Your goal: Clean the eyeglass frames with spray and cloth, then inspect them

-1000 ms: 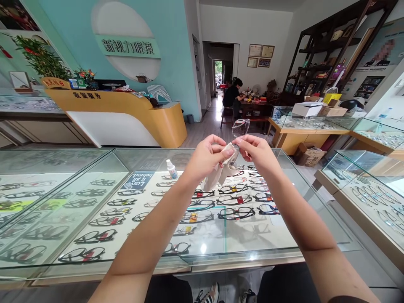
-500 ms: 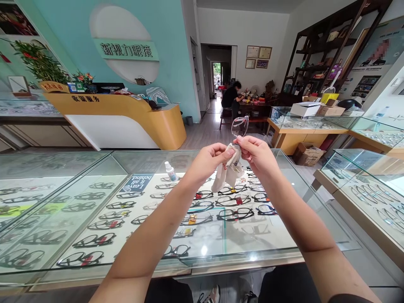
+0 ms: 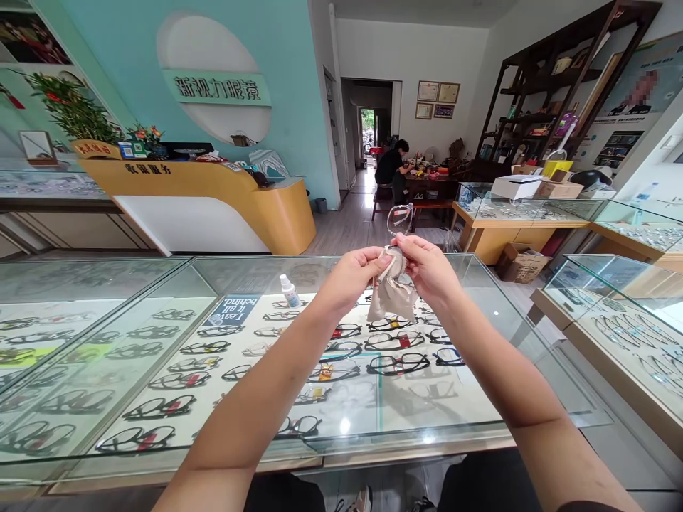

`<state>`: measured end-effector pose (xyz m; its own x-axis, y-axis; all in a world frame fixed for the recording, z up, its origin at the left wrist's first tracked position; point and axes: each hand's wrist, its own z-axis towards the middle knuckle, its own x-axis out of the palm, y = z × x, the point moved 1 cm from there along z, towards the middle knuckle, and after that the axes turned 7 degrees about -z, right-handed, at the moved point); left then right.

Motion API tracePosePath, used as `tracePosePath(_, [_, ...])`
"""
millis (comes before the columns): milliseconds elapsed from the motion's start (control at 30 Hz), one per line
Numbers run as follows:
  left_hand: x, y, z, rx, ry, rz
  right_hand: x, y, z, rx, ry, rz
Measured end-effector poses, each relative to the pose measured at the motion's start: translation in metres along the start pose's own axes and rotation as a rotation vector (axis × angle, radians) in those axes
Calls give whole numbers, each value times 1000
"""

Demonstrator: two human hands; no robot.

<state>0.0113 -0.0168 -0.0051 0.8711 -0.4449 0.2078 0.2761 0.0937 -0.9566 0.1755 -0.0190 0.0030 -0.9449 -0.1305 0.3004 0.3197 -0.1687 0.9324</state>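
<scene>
A pair of thin-framed eyeglasses is held up above the glass display case, one lens raised over my fingers. My right hand pinches the glasses near the middle of the frame. In my left hand is a beige cloth, pressed between thumb and fingers against the lower lens and hanging down in folds. Part of the lower lens shows beside the cloth. On the case top, left of my hands, stands a small white spray bottle.
Rows of eyeglasses lie inside the case beneath my arms. Beyond it are a yellow-and-white counter at left and another display case at right. A person sits at a table in the back.
The glasses have tilted and sit slightly lower and further left. The cloth hangs wider and lies differently over the lower lens. My right hand has shifted slightly left.
</scene>
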Motion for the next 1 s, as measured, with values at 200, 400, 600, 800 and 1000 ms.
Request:
tracePosePath(200, [9,2,-2,-6,-6,-89,6,-5,-2,-14,8,55])
tracePosePath(400, [18,8,-3,55,-56,-112,12,-8,-7,-26,9,35])
tracePosePath(600, [18,13,0,62,-51,-147,14,-8,-8,2,10,71])
tracePosePath(800, [15,8,0,81,-60,-76,14,-9,-6,-10,-5,78])
tracePosePath(1000, [13,9,0,74,-73,-58,11,-12,-3,17,-47,133])
